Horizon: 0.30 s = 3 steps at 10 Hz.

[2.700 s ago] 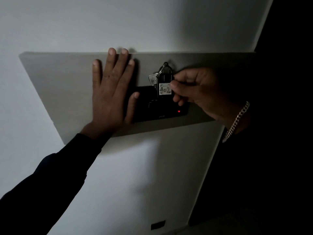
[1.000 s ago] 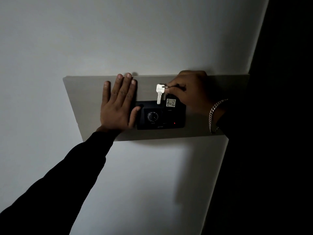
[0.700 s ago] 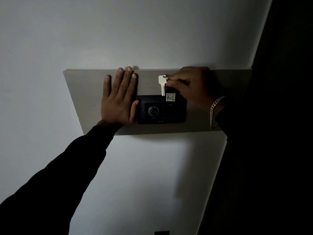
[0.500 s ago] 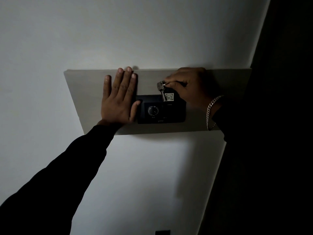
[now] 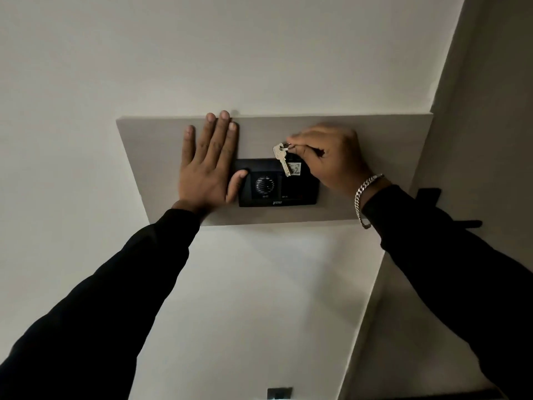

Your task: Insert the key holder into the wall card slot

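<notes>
White wall (image 5: 259,53) is filling most of the view; a corner edge is running down at right. Grey panel (image 5: 375,157) is sitting flat on the wall, its right edge meeting that corner and bare panel lying left of the left hand. Black wall card slot unit (image 5: 277,194) is sitting low on the panel, its lower edge near the panel's lower edge. Left hand (image 5: 206,168) is lying open and flat on the panel, thumb touching the unit's left edge. Right hand (image 5: 331,157) is pinching the ring at the unit's top right. Key holder (image 5: 294,168) is sitting at the slot, only its label showing; depth unclear. Silver key (image 5: 282,158) is dangling over the unit's front.
</notes>
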Tool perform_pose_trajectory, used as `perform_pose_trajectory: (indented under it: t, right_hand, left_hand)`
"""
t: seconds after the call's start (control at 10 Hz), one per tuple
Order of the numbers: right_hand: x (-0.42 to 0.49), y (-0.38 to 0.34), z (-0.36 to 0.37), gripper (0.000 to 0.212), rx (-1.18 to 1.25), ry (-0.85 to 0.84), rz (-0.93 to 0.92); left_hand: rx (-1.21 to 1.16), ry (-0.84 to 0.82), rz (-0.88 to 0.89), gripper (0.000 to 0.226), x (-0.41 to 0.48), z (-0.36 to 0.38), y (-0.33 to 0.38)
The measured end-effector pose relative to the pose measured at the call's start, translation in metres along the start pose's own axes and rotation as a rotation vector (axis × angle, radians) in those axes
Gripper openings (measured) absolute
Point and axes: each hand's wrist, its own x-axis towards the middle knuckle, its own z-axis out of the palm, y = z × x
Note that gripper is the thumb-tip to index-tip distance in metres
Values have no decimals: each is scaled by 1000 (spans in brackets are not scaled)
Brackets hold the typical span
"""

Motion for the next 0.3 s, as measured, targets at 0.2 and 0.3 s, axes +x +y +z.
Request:
perform_pose_trajectory:
  t: [0.2,0.3]
  right_hand:
    - [-7,-21,-21,45,-23,-72,85]
    - [-8,-40,-49,40,-8,45,58]
  left_hand:
    - [-147,19,-85,72,6,-16,10]
    - [-267,63,-90,70,34,-34,15]
